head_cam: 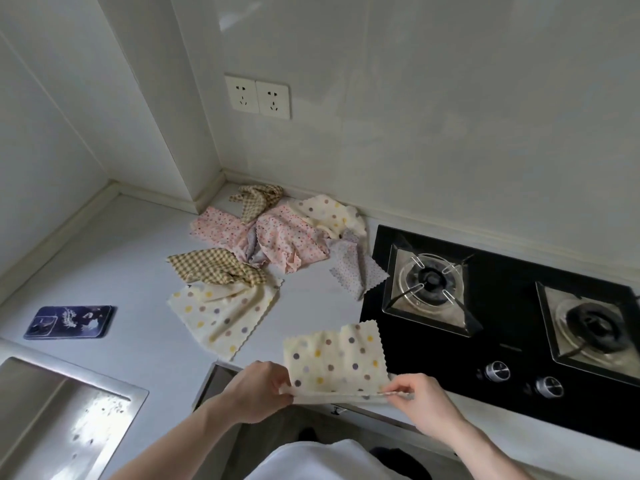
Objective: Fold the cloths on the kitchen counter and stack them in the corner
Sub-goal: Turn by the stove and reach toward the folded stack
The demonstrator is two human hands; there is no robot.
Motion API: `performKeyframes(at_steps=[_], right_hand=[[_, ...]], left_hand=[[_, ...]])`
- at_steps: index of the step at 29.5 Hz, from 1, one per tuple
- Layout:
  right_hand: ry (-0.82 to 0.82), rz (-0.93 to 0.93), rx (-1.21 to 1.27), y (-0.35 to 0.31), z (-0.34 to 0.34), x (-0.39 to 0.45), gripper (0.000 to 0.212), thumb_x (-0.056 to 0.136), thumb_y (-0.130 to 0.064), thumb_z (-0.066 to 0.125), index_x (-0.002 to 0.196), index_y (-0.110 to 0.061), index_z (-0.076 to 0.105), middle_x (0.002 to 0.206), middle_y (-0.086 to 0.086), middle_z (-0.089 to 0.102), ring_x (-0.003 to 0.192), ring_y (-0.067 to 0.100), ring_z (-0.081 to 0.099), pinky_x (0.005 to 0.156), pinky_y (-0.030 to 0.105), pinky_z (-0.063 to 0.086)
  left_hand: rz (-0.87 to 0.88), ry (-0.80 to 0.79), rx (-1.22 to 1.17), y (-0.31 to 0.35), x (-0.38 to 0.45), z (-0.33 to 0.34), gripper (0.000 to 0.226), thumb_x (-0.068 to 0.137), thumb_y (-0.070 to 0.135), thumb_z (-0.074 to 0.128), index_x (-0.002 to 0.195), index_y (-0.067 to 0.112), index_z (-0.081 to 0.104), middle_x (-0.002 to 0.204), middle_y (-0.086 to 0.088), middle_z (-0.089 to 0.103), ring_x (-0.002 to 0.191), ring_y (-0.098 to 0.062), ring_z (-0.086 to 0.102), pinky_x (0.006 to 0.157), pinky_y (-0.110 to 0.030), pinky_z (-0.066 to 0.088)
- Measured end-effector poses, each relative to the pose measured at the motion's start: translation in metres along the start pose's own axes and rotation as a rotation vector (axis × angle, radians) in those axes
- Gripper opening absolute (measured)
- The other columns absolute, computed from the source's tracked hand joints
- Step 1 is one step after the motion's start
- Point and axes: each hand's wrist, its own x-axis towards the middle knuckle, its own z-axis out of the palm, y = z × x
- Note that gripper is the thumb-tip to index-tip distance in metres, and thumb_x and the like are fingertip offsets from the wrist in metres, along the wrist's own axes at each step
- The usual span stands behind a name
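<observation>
The left hand [258,389] pinches the near left corner of a cream polka-dot cloth [337,362], fingers curled round its edge, while the right hand [420,398] pinches the near right corner between thumb and fingertips. The cloth is held at the front edge of the counter [138,258], its near edge doubled over between the two hands and its far part lying toward the black gas hob [498,306], whose front left corner it just overlaps. Beyond the hands, a second cream dotted cloth [221,313] lies spread flat and unfolded on the counter, with a brown gingham cloth [214,268] crumpled across its far edge. Farther back, toward the corner where the walls meet, a loose heap holds pink floral cloths [287,237], another gingham cloth [258,199], a third cream dotted cloth [327,211] and a pale lilac cloth [356,271] that reaches the hob's left edge. None of these is folded. To the left, well apart from the cloths, a phone [69,322] in a dark patterned case lies flat on the counter, and the steel sink [69,420] sits at the near left. Two wall sockets [258,97] are fixed above the corner, and two knobs [523,377] sit at the hob's front.
</observation>
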Motion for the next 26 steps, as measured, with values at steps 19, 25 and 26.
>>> performKeyframes(at_steps=[19,25,26], right_hand=[[0.177,0.085,0.04,-0.026,-0.02,0.116,0.017,0.091,-0.023,0.069,0.107,-0.027,0.073,0.093,-0.012,0.067,0.092,0.011,0.064,0.075,0.026,0.047],[0.271,0.136,0.067,-0.03,-0.011,0.134,0.029,0.092,-0.022,0.071,0.12,-0.019,0.068,0.108,-0.002,0.071,0.097,0.016,0.064,0.083,0.029,0.049],[0.277,0.153,0.08,-0.031,-0.009,0.134,0.035,0.091,-0.023,0.072,0.125,-0.019,0.065,0.116,-0.001,0.07,0.105,0.018,0.065,0.087,0.031,0.05]], left_hand=[[-0.383,0.15,-0.26,-0.004,0.072,-0.001,0.027,0.097,0.044,0.059,0.102,0.02,0.069,0.096,0.002,0.068,0.081,-0.015,0.058,0.057,-0.024,0.039],[-0.471,0.221,-0.353,-0.004,0.084,0.011,0.024,0.098,0.04,0.058,0.111,0.02,0.06,0.11,0.0,0.065,0.096,-0.02,0.059,0.078,-0.031,0.047],[-0.48,0.256,-0.346,-0.004,0.084,0.014,0.032,0.097,0.039,0.06,0.122,0.02,0.056,0.12,0.0,0.062,0.106,-0.02,0.058,0.086,-0.031,0.048]])
